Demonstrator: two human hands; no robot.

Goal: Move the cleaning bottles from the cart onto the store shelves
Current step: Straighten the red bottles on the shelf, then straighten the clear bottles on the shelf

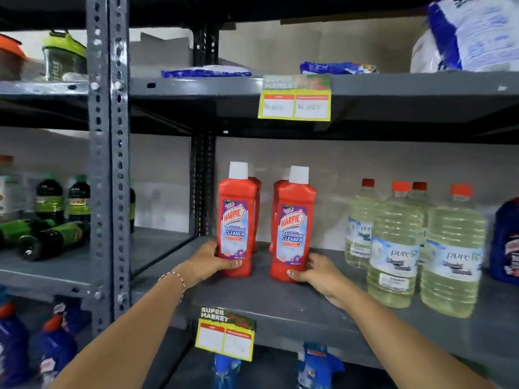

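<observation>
Two red Harpic bathroom cleaner bottles with white caps stand upright on the grey middle shelf [280, 301]. My left hand [209, 261] grips the base of the left bottle [236, 220]. My right hand [317, 272] grips the base of the right bottle [293, 226]. Behind each of them stands another red bottle, mostly hidden. The cart is out of view.
Several clear bottles of pale yellow liquid [396, 248] with red caps stand right of my hands, a blue jug [505, 242] beyond them. A perforated steel post [108, 164] divides the shelves. Dark green-labelled bottles [50, 220] fill the left bay. Blue bottles [16, 343] sit below, bags on top.
</observation>
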